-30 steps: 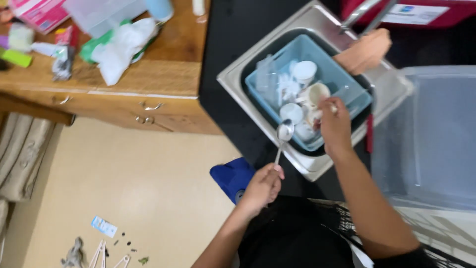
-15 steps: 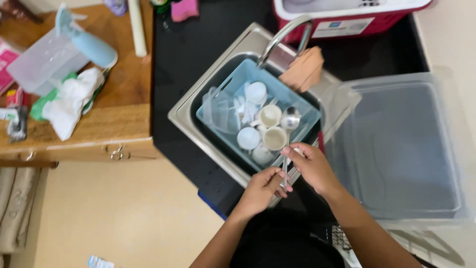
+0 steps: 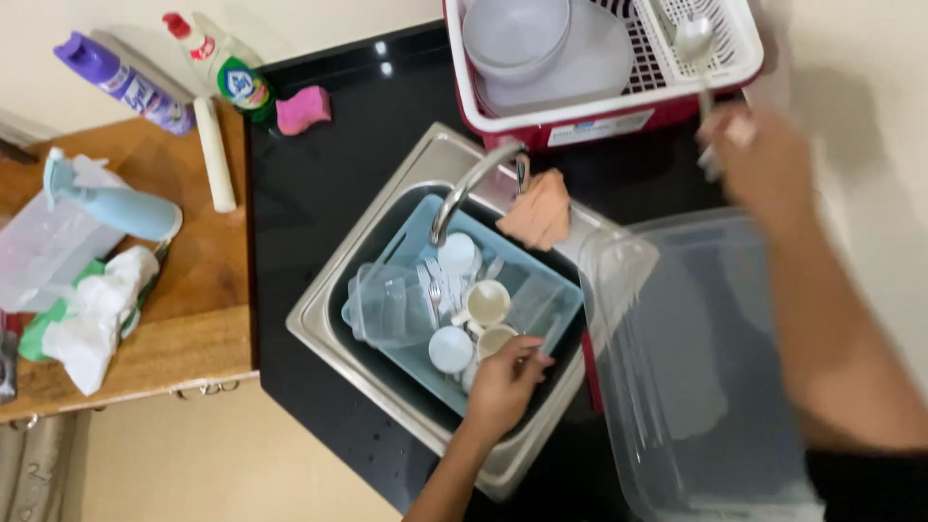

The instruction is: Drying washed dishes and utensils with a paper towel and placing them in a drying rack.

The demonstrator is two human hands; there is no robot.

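My right hand (image 3: 764,164) is blurred and raised at the upper right, shut on the handle of a metal spoon (image 3: 694,39) whose bowl is over the white and red dish rack (image 3: 503,121). My left hand (image 3: 507,382) reaches into the light-blue basin (image 3: 561,302) that sits in the steel sink (image 3: 324,324). Its curled fingers rest beside a cream cup (image 3: 491,340), and whether they hold anything is hidden. White cups (image 3: 452,348) and a clear container (image 3: 391,304) lie in the basin.
A curved faucet (image 3: 464,188) and a peach cloth (image 3: 541,215) are at the sink's back. A large clear plastic tub (image 3: 696,387) stands to the right. A pink sponge (image 3: 302,108), soap bottle (image 3: 224,66) and spray can (image 3: 126,82) sit at the upper left, by a wooden table (image 3: 193,319).
My hands were together over the basin holding the spoon. Now my right hand has carried it up to the dish rack, and my left hand has dropped into the basin. The view has shifted.
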